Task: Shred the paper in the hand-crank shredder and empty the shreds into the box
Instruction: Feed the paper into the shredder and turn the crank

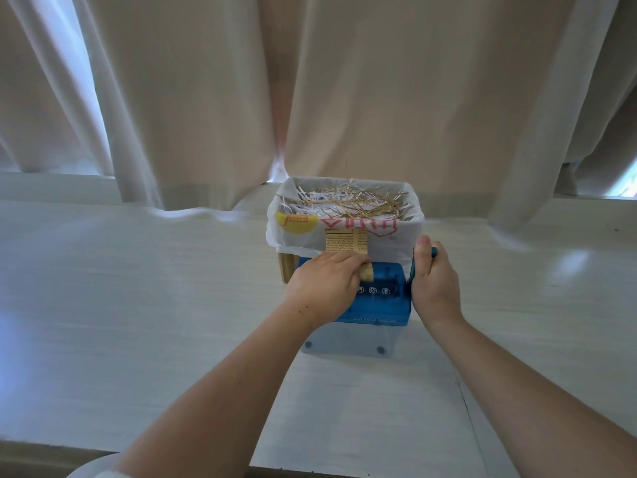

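Observation:
A blue hand-crank shredder (377, 298) with a clear bin below stands on the white table. A tan printed paper strip (346, 240) sticks upright out of its top slot. My left hand (325, 286) rests on the shredder's top and pinches the paper at its base. My right hand (435, 281) is closed around the teal crank handle (433, 251) on the shredder's right side. Right behind the shredder is the box (408, 232), lined with a white printed plastic bag and filled with white and tan shreds (348, 201).
The white table (138, 305) stretches wide to the left and right. Beige curtains (379, 98) hang just behind the box. The table's near edge runs along the bottom of the view.

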Demonstrator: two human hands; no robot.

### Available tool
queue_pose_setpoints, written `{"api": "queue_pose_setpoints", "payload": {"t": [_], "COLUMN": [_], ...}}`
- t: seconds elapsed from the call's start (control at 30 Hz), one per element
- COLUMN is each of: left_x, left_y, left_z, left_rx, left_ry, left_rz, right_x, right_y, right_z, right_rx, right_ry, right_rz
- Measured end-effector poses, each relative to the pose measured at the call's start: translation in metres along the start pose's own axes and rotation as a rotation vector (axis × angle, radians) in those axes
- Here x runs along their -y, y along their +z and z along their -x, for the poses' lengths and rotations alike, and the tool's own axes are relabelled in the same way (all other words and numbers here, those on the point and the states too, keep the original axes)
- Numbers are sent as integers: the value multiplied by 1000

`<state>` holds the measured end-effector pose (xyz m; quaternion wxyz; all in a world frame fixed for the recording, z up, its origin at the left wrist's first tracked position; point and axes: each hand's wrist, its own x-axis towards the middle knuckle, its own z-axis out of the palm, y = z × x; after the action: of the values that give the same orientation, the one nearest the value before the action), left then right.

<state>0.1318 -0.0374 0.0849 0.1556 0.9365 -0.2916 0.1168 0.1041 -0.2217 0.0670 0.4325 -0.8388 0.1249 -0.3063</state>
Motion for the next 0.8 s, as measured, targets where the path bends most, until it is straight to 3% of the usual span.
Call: {"api": "queue_pose_setpoints", "payload": {"t": [0.17, 0.37, 0.8], "left_x": [-1, 0, -1], "left_y": [0, 2, 1], "left_z": [1, 0, 1], "left_rx": [-17, -15, -24], "left_ry": [8, -3, 1], "left_rz": [-4, -10, -22], "right_x": [0, -3, -6], "right_y": [-1, -4, 0], "right_z": [2, 7, 1], "right_rx": [15, 14, 46], "right_ry": [-13, -192, -155], "right_rz": [13, 52, 39]}}
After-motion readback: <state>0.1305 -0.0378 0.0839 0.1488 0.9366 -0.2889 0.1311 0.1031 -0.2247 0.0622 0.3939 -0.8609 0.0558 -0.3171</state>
